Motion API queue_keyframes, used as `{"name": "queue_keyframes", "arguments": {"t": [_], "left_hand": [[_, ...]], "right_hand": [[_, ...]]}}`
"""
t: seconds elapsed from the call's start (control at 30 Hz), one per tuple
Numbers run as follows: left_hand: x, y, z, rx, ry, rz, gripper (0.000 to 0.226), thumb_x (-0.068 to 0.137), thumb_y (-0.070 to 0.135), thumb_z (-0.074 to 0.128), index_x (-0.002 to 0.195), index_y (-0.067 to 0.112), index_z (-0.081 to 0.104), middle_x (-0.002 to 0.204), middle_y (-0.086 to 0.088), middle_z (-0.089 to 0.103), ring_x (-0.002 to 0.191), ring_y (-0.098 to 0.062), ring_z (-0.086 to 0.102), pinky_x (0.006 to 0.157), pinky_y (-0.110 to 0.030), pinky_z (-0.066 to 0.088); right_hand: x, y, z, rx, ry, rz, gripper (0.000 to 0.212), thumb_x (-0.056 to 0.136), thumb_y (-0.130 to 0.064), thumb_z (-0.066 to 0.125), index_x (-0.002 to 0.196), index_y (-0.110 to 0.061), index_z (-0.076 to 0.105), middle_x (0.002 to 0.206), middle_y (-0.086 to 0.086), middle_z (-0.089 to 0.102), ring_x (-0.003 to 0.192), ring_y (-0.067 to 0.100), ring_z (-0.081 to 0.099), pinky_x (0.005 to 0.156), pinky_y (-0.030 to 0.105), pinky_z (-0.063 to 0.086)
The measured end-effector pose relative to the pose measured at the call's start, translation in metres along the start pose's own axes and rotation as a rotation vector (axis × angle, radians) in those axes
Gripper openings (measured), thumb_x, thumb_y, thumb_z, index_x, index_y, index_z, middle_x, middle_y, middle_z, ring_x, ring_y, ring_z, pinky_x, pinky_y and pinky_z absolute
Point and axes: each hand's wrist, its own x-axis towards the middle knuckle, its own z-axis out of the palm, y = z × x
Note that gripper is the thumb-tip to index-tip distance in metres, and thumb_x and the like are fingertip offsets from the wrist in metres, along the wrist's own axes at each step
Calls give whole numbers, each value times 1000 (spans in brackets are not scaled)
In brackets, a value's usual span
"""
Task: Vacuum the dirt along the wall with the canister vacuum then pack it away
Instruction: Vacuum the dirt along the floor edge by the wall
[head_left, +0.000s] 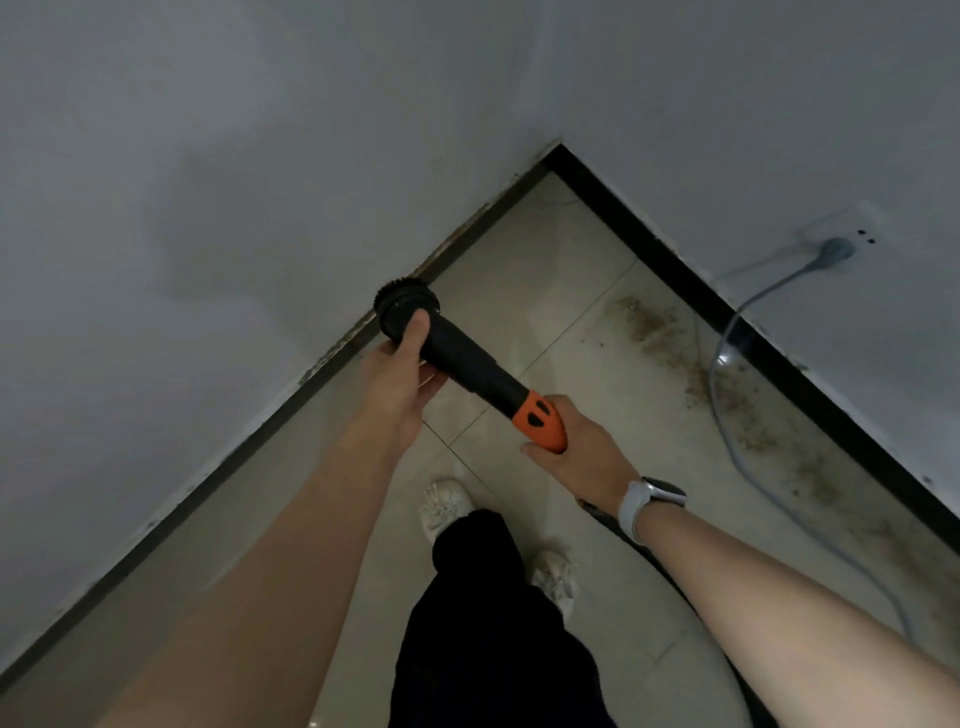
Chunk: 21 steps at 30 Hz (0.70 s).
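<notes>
With both hands gripping the wand (467, 364), left hand (400, 379) at the brush (405, 299), right hand (576, 447) at the orange grip (540, 418), best sweep slowly over the dirt (701, 364).

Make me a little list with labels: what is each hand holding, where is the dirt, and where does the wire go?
left hand: grips the black tube near the round black bristle brush head
right hand: grips the orange plastic handle
brush: held up near the left wall's dark skirting, apparently off the floor
brown dirt patch: on the pale floor tiles along the right wall
grey cable: runs from the white wall socket down across the dirt
</notes>
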Motion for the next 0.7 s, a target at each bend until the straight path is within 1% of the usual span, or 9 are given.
{"name": "queue_keyframes", "arguments": {"t": [0.07, 0.13, 0.2, 0.3, 0.4, 0.5, 0.57, 0.63, 0.7], "left_hand": [[9, -11, -7, -60, -37, -39, 18, 92, 30, 57, 99, 13, 54, 105, -7, 64, 96, -18, 64, 83, -31, 53], [20, -28, -13, -25, -97, -49, 26, 94, 33, 54, 107, 11, 53, 110, -7, 63, 100, -19, 63, 84, -31, 52], [35, -49, -21, 133, -101, -41, 38, 94, 40, 51, 120, 12, 49, 115, -4, 60, 102, -19, 60, 85, -31, 49], [71, -88, -41, 417, -26, -11, 60, 93, 48, 49, 142, 17, 33, 133, -4, 48, 112, -20, 53, 90, -34, 46], [121, -130, -74, 694, 64, 42, 65, 93, 44, 52, 146, 15, 27, 143, -10, 41, 123, -26, 46, 99, -38, 41], [176, -175, -116, 879, 56, 50, 67, 92, 35, 58, 146, 13, 26, 147, -13, 36, 131, -29, 39, 102, -35, 34], [211, -202, -143, 989, 45, 53, 71, 90, 29, 61, 148, 11, 23, 150, -15, 30, 134, -29, 35, 105, -34, 32], [244, -225, -166, 1120, 45, 60, 78, 88, 28, 64, 149, 10, 18, 152, -16, 24, 136, -30, 31, 108, -36, 29], [273, -242, -183, 1243, 44, 75, 87, 85, 30, 68, 150, 10, 12, 154, -16, 17, 138, -32, 25, 111, -37, 25]], "right_hand": [[3, 17, 6, -76, 36, -54, 42, 86, -36, 64, 119, -22, 43, 83, -10, 56, 69, 12, 55, 59, 25, 41], [11, 35, 15, -130, 51, -107, 45, 88, -39, 61, 123, -20, 41, 92, -4, 58, 75, 18, 58, 64, 30, 46], [22, 55, 26, -156, 74, -131, 47, 89, -40, 58, 126, -19, 38, 97, 1, 59, 77, 22, 60, 67, 34, 49], [50, 82, 45, -188, 154, -160, 51, 90, -40, 57, 131, -19, 35, 92, 1, 57, 72, 23, 58, 63, 32, 46], [86, 108, 69, -263, 225, -173, 52, 90, -43, 56, 131, -19, 36, 85, 0, 58, 69, 22, 56, 61, 31, 44], [120, 142, 98, -407, 148, -183, 51, 89, -48, 54, 130, -22, 38, 91, 4, 66, 78, 28, 62, 62, 31, 43], [138, 167, 121, -538, 26, -248, 50, 88, -51, 53, 129, -26, 38, 94, 2, 67, 76, 24, 62, 61, 27, 38], [150, 190, 144, -640, -81, -295, 49, 89, -51, 51, 130, -28, 36, 94, 0, 67, 73, 20, 60, 60, 25, 37], [160, 210, 161, -676, -104, -305, 51, 90, -51, 48, 133, -28, 34, 92, -1, 66, 71, 19, 59, 60, 25, 39]]}}
